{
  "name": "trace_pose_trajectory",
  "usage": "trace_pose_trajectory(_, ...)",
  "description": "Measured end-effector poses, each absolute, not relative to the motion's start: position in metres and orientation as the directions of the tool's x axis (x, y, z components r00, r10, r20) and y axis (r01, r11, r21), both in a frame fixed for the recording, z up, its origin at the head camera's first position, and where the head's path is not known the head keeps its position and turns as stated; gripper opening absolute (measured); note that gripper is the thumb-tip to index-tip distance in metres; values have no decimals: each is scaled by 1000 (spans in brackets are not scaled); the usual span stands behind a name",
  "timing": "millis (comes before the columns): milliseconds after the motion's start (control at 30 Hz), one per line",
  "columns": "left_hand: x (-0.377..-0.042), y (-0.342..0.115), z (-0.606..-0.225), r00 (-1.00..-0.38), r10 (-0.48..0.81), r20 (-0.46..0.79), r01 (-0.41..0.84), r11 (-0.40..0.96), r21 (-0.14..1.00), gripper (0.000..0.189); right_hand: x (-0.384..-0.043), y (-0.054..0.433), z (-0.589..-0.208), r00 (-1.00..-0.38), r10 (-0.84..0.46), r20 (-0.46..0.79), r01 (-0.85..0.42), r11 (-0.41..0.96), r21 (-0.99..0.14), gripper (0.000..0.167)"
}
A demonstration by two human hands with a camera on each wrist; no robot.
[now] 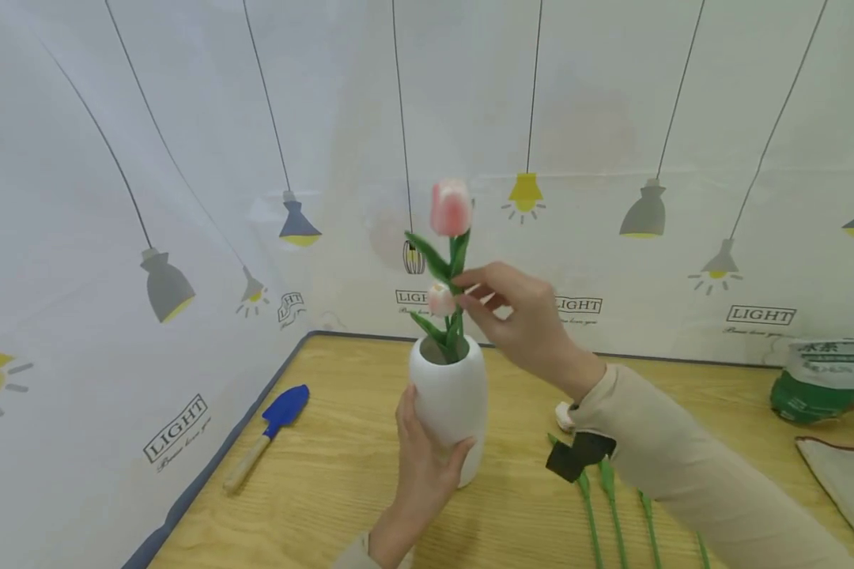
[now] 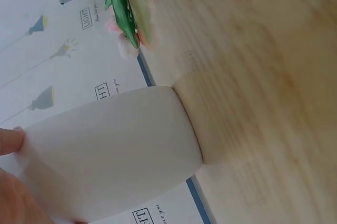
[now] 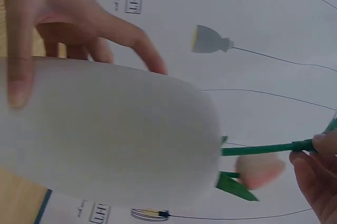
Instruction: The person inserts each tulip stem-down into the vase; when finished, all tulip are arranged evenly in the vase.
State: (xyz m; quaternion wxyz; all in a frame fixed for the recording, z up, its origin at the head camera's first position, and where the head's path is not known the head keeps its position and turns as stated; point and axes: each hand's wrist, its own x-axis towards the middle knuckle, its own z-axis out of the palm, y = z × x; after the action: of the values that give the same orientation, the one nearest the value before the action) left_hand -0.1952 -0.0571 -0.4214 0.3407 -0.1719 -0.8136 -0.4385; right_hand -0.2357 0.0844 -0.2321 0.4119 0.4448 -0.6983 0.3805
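A tall white vase stands upright on the wooden table. My left hand grips its lower body, thumb on one side and fingers on the other; the right wrist view shows those fingers spread along the vase. Above the rim, my right hand pinches the green stem of a pink and white tulip between thumb and fingertips. The stem runs down into the vase mouth, its lower end hidden inside. A smaller, shorter tulip with green leaves also rises from the mouth.
A blue trowel with a wooden handle lies to the left. Several green tulip stems lie at the right, partly under my right sleeve. Farther right are a green and white bag and a pale cloth. A printed sheet encloses the back.
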Motion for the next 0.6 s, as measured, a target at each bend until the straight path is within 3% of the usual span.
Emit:
trace_pose_trajectory(167,-196,-57,-422,-709,-14,705,586,545,600,101,-236,77,-263,-388,-457,800,-909,334,-249,16)
trace_pose_trajectory(400,-194,-55,-419,-725,-2,689,572,555,604,101,-233,76,-277,-580,-538,611,-805,493,-330,8)
trace_pose_trajectory(500,-193,-56,-419,-722,-7,692,562,578,592,102,-230,76,-280,-622,-539,568,-777,514,-362,10)
trace_pose_trajectory(600,-194,-57,-419,-715,-3,700,567,583,582,102,-228,79,-286,-606,-519,603,-791,479,-382,11)
